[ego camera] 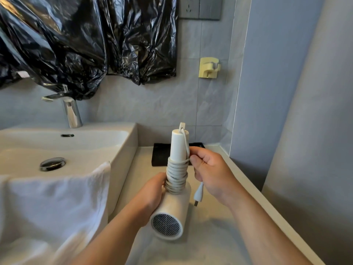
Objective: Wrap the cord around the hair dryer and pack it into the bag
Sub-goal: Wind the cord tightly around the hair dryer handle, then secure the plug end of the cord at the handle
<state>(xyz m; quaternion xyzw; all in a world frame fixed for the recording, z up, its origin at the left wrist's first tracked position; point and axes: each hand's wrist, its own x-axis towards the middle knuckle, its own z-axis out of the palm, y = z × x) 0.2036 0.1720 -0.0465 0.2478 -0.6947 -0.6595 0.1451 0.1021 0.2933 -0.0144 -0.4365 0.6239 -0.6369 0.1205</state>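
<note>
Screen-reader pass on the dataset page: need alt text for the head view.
Two hands hold a white plastic hair dryer handle-up over a pale bathroom counter: the left hand grips its body, the right hand pinches the white cord coiled around the handle, its white plug dangling. A white basin with a draped white towel sits left.

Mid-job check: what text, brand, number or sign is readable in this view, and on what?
None readable.
The hair dryer, its cord, the plug and the wall socket show no legible words, brand or numbers.
A small pale tag on the black plastic sheet is too blurred to read.
</note>
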